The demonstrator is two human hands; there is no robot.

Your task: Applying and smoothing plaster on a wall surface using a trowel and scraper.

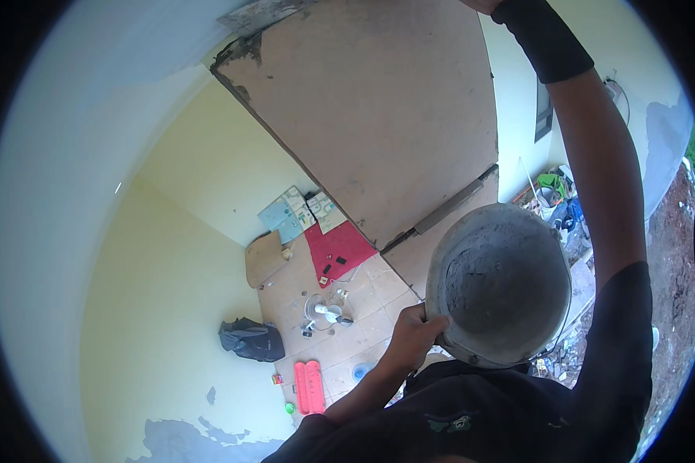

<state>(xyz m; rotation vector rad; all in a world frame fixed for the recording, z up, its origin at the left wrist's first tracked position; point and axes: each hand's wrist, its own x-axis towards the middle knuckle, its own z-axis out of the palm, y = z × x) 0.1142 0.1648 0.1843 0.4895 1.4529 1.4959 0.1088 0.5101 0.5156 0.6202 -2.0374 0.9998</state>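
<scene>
My left hand (414,337) is closed on the rim of a round grey bucket (510,339), held up close against my dark shirt. Grey cement mortar (471,282) coats the inside, rough and cracked toward the left. A thin wire handle curves along the bucket's right side. My right arm stretches far up, a black band around the wrist. Only the base of my right hand (483,4) shows at the top edge; its fingers are out of the picture, close to the upper end of a large brown board (363,100).
Far below, the tiled floor (371,297) carries a red cloth (340,251), a pink-red case (310,387) and a fan-like white object (326,312). A dark bag (252,339) leans on the yellow wall (177,285). Rubble and assorted clutter (560,201) lie at the right.
</scene>
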